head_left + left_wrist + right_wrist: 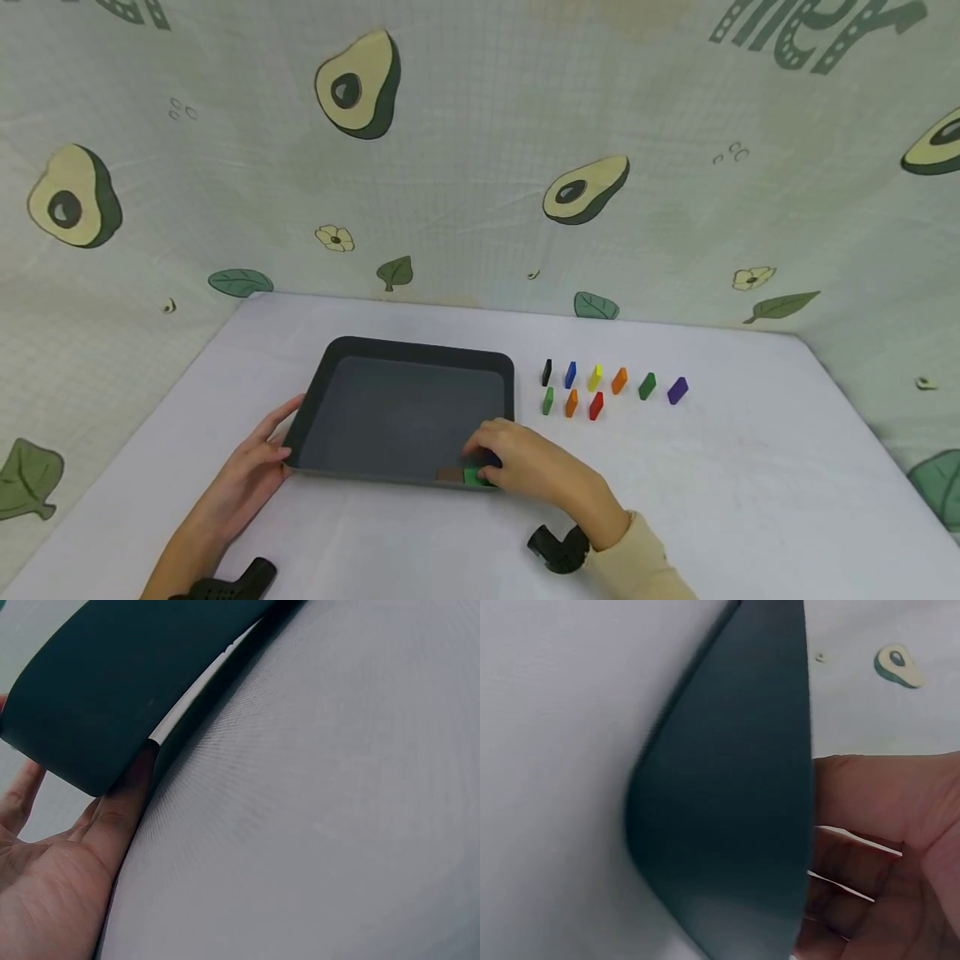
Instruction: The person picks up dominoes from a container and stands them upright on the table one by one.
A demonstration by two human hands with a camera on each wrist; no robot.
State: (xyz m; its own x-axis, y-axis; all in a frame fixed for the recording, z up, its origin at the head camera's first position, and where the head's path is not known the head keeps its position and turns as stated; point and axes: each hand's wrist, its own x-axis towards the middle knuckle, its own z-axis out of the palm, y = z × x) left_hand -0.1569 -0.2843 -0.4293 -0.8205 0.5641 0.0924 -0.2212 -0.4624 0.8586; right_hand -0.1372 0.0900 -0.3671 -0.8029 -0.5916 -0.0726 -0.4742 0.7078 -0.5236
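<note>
A dark grey rectangular tray lies on the white table. My left hand grips its front left corner. In the left wrist view, the fingers of that hand reach against the tray's underside. My right hand reaches over the front right corner, thumb and fingers bent around a green block at the front wall. A brown block sits just left of the green one. The tray wall hides the right fingertips in the right wrist view.
Right of the tray stand two rows of small coloured blocks. The back row includes a black block, a yellow block and a purple block; the front row ends in a red block. An avocado-print cloth hangs behind the table.
</note>
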